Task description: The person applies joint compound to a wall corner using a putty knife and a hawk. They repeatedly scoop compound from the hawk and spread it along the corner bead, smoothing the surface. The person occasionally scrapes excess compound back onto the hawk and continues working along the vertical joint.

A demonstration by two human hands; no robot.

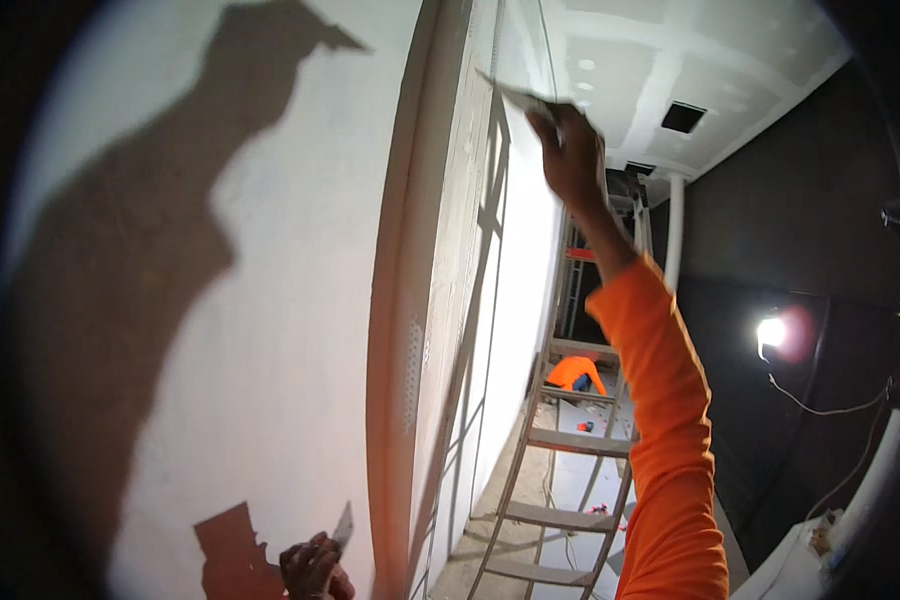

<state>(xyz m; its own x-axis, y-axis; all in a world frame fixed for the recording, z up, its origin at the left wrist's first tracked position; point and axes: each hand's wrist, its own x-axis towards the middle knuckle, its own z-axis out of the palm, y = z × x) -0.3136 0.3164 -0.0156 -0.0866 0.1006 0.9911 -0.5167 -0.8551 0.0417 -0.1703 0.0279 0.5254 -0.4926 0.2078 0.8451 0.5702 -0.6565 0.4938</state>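
Note:
My right hand (571, 158) is raised high and closed around a putty knife (516, 97). Its thin blade points up and left, at the edge strip of the wall corner (462, 150); whether it touches cannot be made out. Low in the picture, my left hand (313, 568) is closed around a second putty knife (344, 527), blade upward, in front of the white wall (270, 330). The handles of both are mostly covered by my fingers. A perforated corner bead (413, 375) shows along the wall's vertical edge.
A stepladder (555, 517) stands right of the wall corner. Beyond it, a person in an orange top (575, 374) is low near the floor. A bright work lamp (771, 332) with a hanging cable (820, 411) is at the right, before a dark wall (760, 240).

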